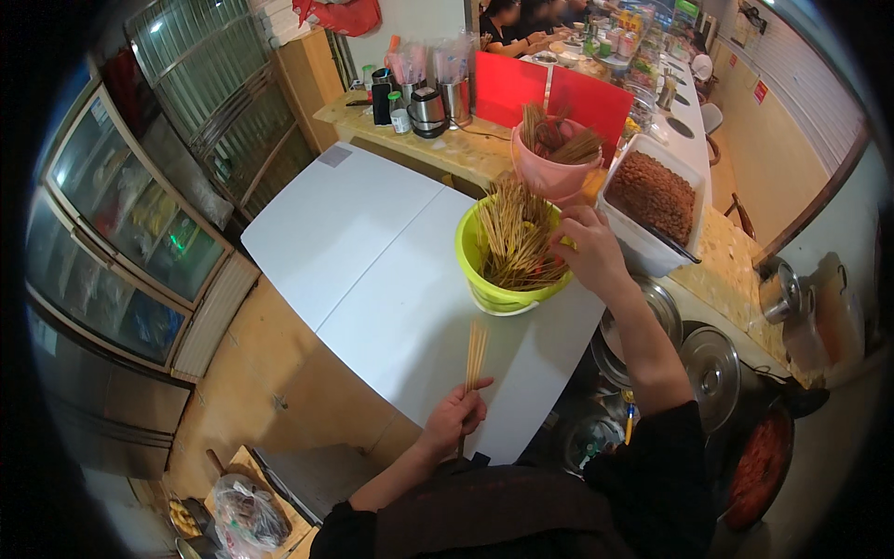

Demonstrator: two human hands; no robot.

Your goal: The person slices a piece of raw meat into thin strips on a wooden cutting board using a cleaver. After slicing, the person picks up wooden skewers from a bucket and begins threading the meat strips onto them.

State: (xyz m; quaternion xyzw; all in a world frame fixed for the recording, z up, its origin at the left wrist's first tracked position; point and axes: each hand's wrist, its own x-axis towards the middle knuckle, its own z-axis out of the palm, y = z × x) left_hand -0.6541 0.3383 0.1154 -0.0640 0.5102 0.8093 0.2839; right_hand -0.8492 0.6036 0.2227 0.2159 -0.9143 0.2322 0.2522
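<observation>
A small bundle of thin wooden skewers (477,347) stands upright in my left hand (453,415), whose fingers are wrapped round its lower part over the near edge of the table. My right hand (585,244) reaches to the right rim of a yellow-green bucket (503,298). Its fingers are bent together beside the many loose skewers (512,233) that fill the bucket and stick out over its rim. Whether a skewer is between those fingers is too small to make out.
The bucket stands on a white folding table (372,242). Behind it are a pink bucket (557,172) of sticks and a white tub (643,244) of reddish-brown food. Lidded pots (710,373) stand to the right. A glass-door fridge (121,214) is at left. Other people (521,28) sit at the far counter.
</observation>
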